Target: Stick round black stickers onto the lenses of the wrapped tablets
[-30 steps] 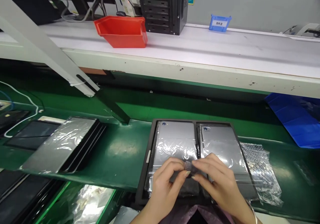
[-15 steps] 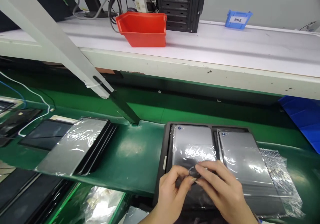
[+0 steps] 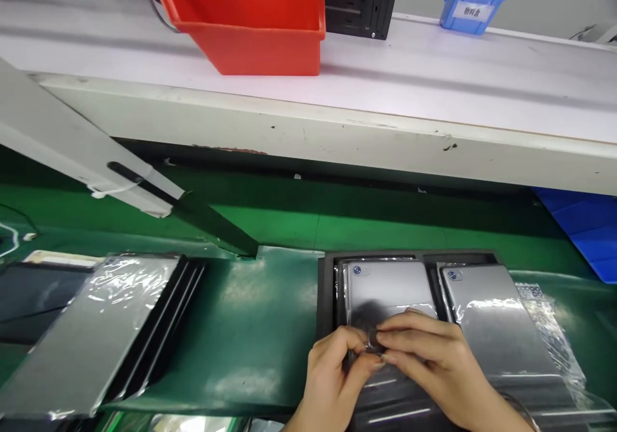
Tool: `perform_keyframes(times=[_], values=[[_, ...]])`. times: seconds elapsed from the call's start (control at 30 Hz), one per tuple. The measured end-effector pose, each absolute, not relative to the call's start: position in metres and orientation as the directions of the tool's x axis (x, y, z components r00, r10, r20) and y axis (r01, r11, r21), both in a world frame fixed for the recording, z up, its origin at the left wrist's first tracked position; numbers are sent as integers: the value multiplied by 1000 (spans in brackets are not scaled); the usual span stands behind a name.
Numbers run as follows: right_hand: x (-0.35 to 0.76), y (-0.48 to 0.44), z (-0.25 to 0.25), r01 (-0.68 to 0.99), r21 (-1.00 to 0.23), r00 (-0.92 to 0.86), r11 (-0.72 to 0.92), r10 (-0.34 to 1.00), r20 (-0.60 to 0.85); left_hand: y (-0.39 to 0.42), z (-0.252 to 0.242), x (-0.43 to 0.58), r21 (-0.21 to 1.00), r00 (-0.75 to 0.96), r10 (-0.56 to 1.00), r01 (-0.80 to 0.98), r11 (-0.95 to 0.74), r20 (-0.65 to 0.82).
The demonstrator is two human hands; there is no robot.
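Note:
My left hand (image 3: 335, 371) and my right hand (image 3: 427, 358) meet fingertip to fingertip above a grey tablet (image 3: 393, 284) in a clear plastic sleeve. Both pinch something small, dark and partly see-through; it looks like plastic film, but fingers cover most of it. A second sleeved tablet (image 3: 501, 329) lies to the right, its camera corner at the far left. Both tablets rest in a dark foam tray (image 3: 328, 290) with a divider between them. My hands and forearms hide the near part of the left tablet.
A stack of sleeved grey panels (image 3: 101, 329) lies on the green mat (image 3: 245, 329) to the left. Bubble wrap (image 3: 554, 329) pokes out at the right. Over the back runs a white shelf (image 3: 385, 91) with a red bin (image 3: 270, 53) and a slanted post (image 3: 96, 143).
The view has shifted closer, so the red bin and left stack appear larger. Both hands stay together over the left tablet, still pinching the small dark thing.

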State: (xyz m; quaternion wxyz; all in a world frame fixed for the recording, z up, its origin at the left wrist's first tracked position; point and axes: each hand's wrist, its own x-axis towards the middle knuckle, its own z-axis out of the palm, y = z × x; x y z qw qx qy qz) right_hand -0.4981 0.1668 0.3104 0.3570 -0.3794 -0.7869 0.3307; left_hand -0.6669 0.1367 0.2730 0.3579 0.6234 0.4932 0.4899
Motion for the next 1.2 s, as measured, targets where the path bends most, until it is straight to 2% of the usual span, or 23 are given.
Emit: perform_keyframes(times=[0.13,0.3,0.4,0.53,0.6,0.7,0.9,1.2], values=[[-500,180,313,424,-674,-562,605,759,328,145,268,-668,960,-20,990,249,-127,136],[-502,196,309,412,-758,-550,505,802,235,155,260,-669,987,0,990,82,140,-141],[-500,206,297,459,-752,-488,474,841,233,162,253,-675,978,35,979,71,196,-199],[-496,222,272,557,-496,-549,666,743,382,168,247,-683,953,85,995,300,32,-60],[-495,228,261,583,-370,-607,724,690,394,170,246,-686,916,136,990,389,-95,45],[-497,235,249,596,-277,-651,754,656,383,173,245,-689,831,234,952,475,-287,195],[-500,236,242,581,-294,-667,759,651,362,178,226,-688,627,236,849,587,-512,472],[-496,235,236,577,-348,-632,739,674,382,183,218,-686,571,259,811,599,-561,525]])
